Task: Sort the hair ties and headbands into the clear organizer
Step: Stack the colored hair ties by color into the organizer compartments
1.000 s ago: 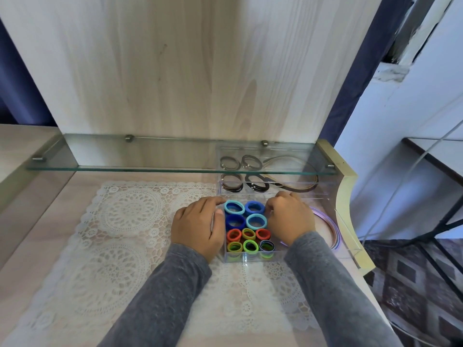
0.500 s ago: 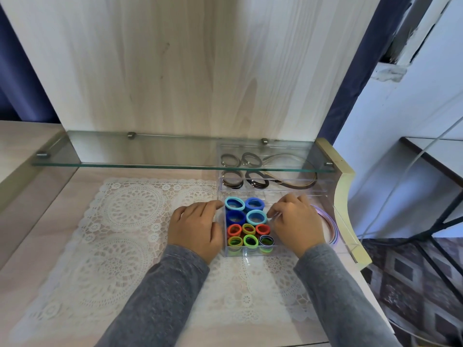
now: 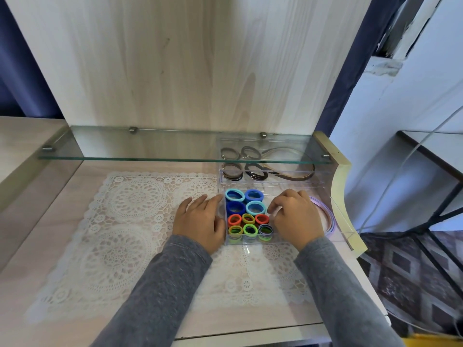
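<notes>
Glass shelf [image 3: 150, 149]: ran across the back of the surface, fixed to a pale wood panel, and overhung the far part of the organizer.
Clear organizer [image 3: 250, 242]: sat toward the far right corner of the surface [image 3: 37, 246], its near wall resting on a white lace mat [image 3: 130, 221].
Large hair ties: four stood in a two-by-two block in the middle left compartment, a light blue one [image 3: 234, 195] and a mid blue one [image 3: 254, 195] at the back, a dark blue one [image 3: 235, 207] and another light blue one [image 3: 255, 207] in front.
Small hair ties [image 3: 248, 218]: six filled the near left compartment in two rows of three, in orange, yellow-green, red, green and a dark mixed colour.
Brown hair ties [image 3: 231, 172]: lay in the far compartment, seen partly through the shelf.
Brown headband [image 3: 295, 175]: curved along the far compartment, just right of the brown ties.
Pastel headband [image 3: 325, 214]: arched along the organizer's right side, partly hidden by the right hand.
Left hand [image 3: 198, 219]: lay flat on the mat, fingers straight and released, touching the organizer's left wall.
Right hand [image 3: 297, 219]: hovered over the right compartment with fingers [image 3: 274, 209] curled downward beside the ties; whether they grasped anything could not be told.
Sleeves: both were grey.
</notes>
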`<state>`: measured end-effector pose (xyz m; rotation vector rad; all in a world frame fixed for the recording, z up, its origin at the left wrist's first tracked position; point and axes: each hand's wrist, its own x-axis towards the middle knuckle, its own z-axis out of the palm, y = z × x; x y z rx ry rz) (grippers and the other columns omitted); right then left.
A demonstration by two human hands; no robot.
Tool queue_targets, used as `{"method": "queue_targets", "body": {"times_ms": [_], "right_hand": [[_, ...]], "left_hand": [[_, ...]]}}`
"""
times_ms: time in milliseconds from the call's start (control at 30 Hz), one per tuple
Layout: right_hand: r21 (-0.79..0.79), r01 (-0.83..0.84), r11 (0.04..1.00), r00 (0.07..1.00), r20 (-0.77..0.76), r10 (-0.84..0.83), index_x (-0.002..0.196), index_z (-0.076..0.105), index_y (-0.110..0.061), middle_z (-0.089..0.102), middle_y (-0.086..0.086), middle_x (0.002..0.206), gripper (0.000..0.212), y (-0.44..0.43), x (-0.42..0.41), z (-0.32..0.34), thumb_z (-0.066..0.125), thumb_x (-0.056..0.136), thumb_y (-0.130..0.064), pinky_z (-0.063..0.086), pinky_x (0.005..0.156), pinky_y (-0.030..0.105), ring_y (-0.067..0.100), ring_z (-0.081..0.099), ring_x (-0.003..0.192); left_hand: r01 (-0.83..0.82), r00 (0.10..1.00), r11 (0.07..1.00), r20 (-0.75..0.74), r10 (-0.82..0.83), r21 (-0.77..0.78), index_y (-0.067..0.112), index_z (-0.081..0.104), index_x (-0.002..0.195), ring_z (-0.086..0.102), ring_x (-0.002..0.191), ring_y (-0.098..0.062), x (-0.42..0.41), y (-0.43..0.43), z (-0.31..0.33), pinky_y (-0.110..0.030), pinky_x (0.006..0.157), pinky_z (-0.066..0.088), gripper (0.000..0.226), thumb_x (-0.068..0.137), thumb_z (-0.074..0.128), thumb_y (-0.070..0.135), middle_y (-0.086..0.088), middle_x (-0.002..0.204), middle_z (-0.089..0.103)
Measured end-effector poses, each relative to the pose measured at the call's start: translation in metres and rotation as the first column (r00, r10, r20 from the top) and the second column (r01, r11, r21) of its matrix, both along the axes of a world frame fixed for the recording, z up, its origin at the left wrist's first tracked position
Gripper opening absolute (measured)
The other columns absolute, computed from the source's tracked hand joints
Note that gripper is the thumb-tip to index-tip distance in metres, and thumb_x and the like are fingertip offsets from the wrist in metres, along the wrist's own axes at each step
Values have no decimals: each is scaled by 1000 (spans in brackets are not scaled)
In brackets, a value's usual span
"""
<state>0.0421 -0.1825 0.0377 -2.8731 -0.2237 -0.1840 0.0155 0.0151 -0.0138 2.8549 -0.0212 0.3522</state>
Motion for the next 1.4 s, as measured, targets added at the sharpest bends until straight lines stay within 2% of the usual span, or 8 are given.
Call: {"method": "queue_targets", "body": {"times_ms": [100,367,700,867,967,1133,1300,1400], "right_hand": [[-33,0,999,1000,13,0,91,73,-22,61,-4,111,24,0,-4,-1,51,87,-14,43,86,32,18,42,102],[-78,-14,997,1000,12,15,95,72,-23,61,-4,113,23,2,-8,-2,50,90,-19,43,87,33,19,43,103],[-114,-8,993,1000,1,8,98,72,-22,60,-4,110,26,-5,-21,-1,47,92,-20,42,89,31,17,44,104],[-115,-39,993,999,-5,38,99,72,-23,59,-3,112,26,-3,-23,-1,47,92,-19,42,90,31,18,42,105],[-90,-50,995,999,-9,50,98,72,-22,59,-3,109,26,-3,-23,-3,48,91,-17,40,88,31,18,41,103],[-54,-48,997,999,18,49,94,73,-21,60,-3,107,26,-6,-22,-7,49,89,-14,41,86,31,18,42,100],[-31,-67,997,998,19,67,92,73,-20,60,-4,107,26,-9,-21,-9,49,88,-12,40,84,30,18,42,99],[100,-33,994,998,57,28,79,72,-19,60,-4,100,26,-19,-21,-14,50,84,-5,38,81,31,19,44,97]], "left_hand": [[-5,1000,1000,4,5,-8,29,40,141,40,133,-14,0,0,1,-35,114,15,62,81,31,38,1,137,54],[-23,1000,1000,21,24,-8,28,41,141,42,131,-16,-2,-2,1,-35,113,17,53,88,46,32,1,136,55],[-68,997,998,30,68,17,28,42,140,41,132,-15,-10,-2,5,-36,113,15,53,88,46,33,3,136,54],[-58,998,998,27,57,24,29,45,138,45,129,-15,-12,-1,2,-37,112,17,57,82,37,37,3,131,59],[-48,999,998,22,47,33,29,46,137,46,128,-15,-13,0,1,-36,112,18,62,78,31,38,3,130,59],[-41,998,999,53,40,21,25,55,131,52,123,-19,-17,1,-2,-40,110,23,58,76,37,35,0,122,65],[-28,999,1000,28,28,9,26,53,133,49,125,-17,-22,1,-2,-38,111,21,60,76,36,35,1,126,63],[-22,1000,1000,18,22,-18,29,50,134,48,126,-14,-26,3,-3,-37,113,19,61,77,33,37,3,129,60]]}}
